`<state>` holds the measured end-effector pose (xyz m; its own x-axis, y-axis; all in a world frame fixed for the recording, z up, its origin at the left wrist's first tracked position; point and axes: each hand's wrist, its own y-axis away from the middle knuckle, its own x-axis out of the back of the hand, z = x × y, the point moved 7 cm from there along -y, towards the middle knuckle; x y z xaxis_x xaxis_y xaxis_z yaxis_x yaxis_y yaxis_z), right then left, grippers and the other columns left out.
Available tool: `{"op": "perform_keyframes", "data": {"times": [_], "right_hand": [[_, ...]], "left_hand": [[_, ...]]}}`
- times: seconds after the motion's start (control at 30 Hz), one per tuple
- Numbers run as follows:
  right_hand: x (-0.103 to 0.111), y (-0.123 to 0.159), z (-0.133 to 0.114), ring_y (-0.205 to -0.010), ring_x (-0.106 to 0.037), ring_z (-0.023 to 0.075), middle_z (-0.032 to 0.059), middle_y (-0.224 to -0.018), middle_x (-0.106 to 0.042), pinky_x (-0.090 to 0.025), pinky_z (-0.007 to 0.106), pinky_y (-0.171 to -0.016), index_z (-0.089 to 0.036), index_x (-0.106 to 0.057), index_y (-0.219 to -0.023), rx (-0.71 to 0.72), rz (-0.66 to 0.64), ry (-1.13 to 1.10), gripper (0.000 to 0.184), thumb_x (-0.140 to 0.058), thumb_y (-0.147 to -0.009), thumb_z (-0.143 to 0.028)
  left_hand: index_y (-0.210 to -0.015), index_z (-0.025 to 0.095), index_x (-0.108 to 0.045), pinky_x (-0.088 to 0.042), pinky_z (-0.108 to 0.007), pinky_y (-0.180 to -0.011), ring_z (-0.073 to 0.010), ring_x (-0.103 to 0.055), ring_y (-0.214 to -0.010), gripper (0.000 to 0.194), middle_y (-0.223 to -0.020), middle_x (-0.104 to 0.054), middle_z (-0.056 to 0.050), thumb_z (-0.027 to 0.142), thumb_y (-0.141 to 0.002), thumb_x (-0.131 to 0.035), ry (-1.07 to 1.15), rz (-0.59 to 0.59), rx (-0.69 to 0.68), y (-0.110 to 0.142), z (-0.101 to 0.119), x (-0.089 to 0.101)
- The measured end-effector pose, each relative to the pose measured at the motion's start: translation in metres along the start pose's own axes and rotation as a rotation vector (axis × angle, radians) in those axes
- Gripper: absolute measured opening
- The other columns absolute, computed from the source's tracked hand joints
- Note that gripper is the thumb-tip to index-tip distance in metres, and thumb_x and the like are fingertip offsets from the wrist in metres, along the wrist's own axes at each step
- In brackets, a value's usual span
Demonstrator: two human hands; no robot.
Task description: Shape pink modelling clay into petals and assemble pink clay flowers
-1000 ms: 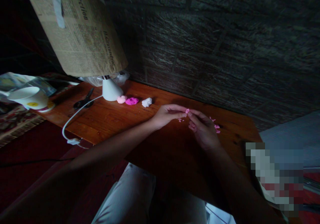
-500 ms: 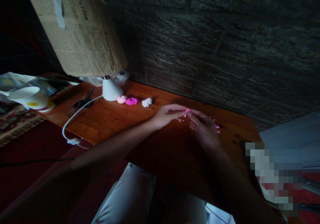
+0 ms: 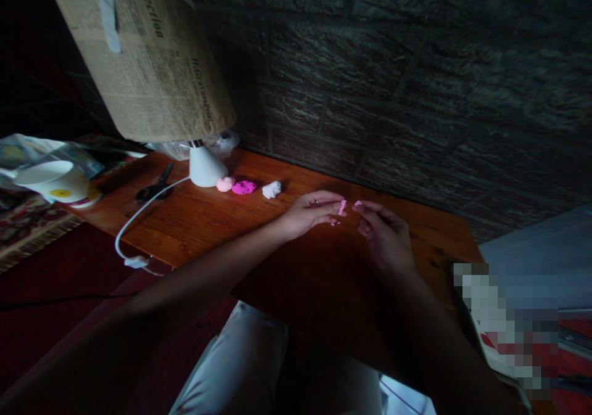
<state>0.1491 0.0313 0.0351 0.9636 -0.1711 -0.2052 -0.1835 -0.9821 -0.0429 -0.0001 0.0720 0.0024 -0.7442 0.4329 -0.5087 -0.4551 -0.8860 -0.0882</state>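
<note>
Pink clay bit sits at frame centre, pinched in the left hand fingers just above the counter. Right hand, just beside it, pinches a smaller pink scrap; fingertips apart.

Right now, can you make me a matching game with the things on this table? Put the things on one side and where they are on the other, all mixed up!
Things:
1. scissors
2. white clay lump
3. paper cup
4. small pink clay piece

Places:
A. pinched in the left hand fingertips
B. far left end of the table
C. left of the white lamp base, by the cord
D. right of the bright pink clay lump

Pairs: 1-C, 2-D, 3-B, 4-A
</note>
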Motion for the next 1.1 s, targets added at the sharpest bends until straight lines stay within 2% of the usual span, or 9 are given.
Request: {"op": "perform_keyframes", "data": {"times": [0.17, 0.27, 0.43, 0.53, 0.63, 0.77, 0.93, 1.1], "right_hand": [[0.0012, -0.0005, -0.0017, -0.057, -0.043, 0.0093, 0.0000, -0.077, -0.070, -0.035, 0.027, -0.053, -0.026, -0.078, -0.075, 0.028, 0.023, -0.036, 0.017, -0.085, -0.061, -0.034], [-0.0002, -0.0002, -0.0008, -0.058, -0.046, 0.0104, -0.0012, -0.071, -0.067, -0.037, 0.027, -0.055, -0.027, -0.078, -0.077, 0.022, -0.018, -0.011, 0.016, -0.085, -0.064, -0.035], [0.0028, -0.0004, 0.0009, -0.054, -0.042, 0.0097, -0.0053, -0.058, -0.055, -0.036, 0.027, -0.054, -0.026, -0.079, -0.087, 0.024, -0.020, 0.046, 0.022, -0.083, -0.069, -0.037], [0.0021, -0.0006, 0.0011, -0.056, -0.045, 0.0098, -0.0041, -0.066, -0.062, -0.038, 0.028, -0.055, -0.027, -0.079, -0.094, 0.028, -0.033, 0.064, 0.030, -0.085, -0.067, -0.037], [0.0011, -0.0010, 0.0021, -0.056, -0.048, 0.0098, -0.0017, -0.076, -0.069, -0.039, 0.027, -0.053, -0.026, -0.077, -0.089, 0.011, -0.039, 0.045, 0.033, -0.090, -0.060, -0.035], [0.0018, -0.0013, 0.0017, -0.052, -0.045, 0.0090, -0.0017, -0.069, -0.068, -0.036, 0.027, -0.050, -0.024, -0.077, -0.078, 0.011, -0.036, 0.087, 0.025, -0.089, -0.061, -0.036], [0.0047, -0.0012, 0.0011, -0.052, -0.045, 0.0094, -0.0021, -0.064, -0.067, -0.035, 0.027, -0.050, -0.024, -0.081, -0.082, 0.019, -0.020, 0.143, 0.024, -0.087, -0.063, -0.038], [0.0046, -0.0012, 0.0015, -0.051, -0.045, 0.0088, -0.0034, -0.061, -0.065, -0.034, 0.026, -0.050, -0.025, -0.081, -0.084, 0.023, -0.024, 0.146, 0.023, -0.087, -0.065, -0.036]], "left_hand": [[-0.099, 0.015, -0.075, -0.053, -0.030, -0.080, -0.0171, -0.073, -0.089, 0.039, -0.099, -0.076, -0.007, 0.029, -0.067, -0.091, 0.004, -0.007, -0.003, -0.0007, -0.0009, 0.0001], [-0.101, 0.015, -0.074, -0.053, -0.030, -0.080, -0.0167, -0.073, -0.088, 0.041, -0.099, -0.076, -0.007, 0.028, -0.067, -0.091, 0.003, -0.016, -0.009, -0.0003, -0.0001, -0.0015], [-0.100, 0.015, -0.074, -0.053, -0.028, -0.077, -0.0144, -0.072, -0.084, 0.042, -0.096, -0.076, -0.006, 0.029, -0.065, -0.092, -0.015, 0.000, -0.021, 0.0005, 0.0015, -0.0027], [-0.098, 0.015, -0.075, -0.053, -0.027, -0.075, -0.0147, -0.071, -0.086, 0.040, -0.098, -0.077, -0.006, 0.034, -0.066, -0.090, -0.077, -0.004, -0.059, -0.0002, 0.0028, -0.0024], [-0.097, 0.016, -0.076, -0.054, -0.026, -0.073, -0.0148, -0.070, -0.088, 0.036, -0.097, -0.077, -0.006, 0.036, -0.069, -0.088, -0.150, -0.015, -0.094, -0.0008, 0.0037, -0.0018], [-0.098, 0.017, -0.078, -0.054, -0.026, -0.075, -0.0154, -0.070, -0.089, 0.035, -0.100, -0.078, -0.007, 0.037, -0.071, -0.086, -0.219, -0.014, -0.100, -0.0008, 0.0039, -0.0008], [-0.099, 0.016, -0.079, -0.054, -0.028, -0.077, -0.0167, -0.070, -0.091, 0.038, -0.101, -0.078, -0.008, 0.040, -0.070, -0.087, -0.227, -0.013, -0.100, -0.0002, 0.0040, -0.0012], [-0.097, 0.016, -0.079, -0.054, -0.027, -0.077, -0.0140, -0.070, -0.088, 0.034, -0.097, -0.078, -0.007, 0.036, -0.070, -0.088, -0.177, -0.038, -0.092, -0.0001, 0.0022, -0.0033]]}}
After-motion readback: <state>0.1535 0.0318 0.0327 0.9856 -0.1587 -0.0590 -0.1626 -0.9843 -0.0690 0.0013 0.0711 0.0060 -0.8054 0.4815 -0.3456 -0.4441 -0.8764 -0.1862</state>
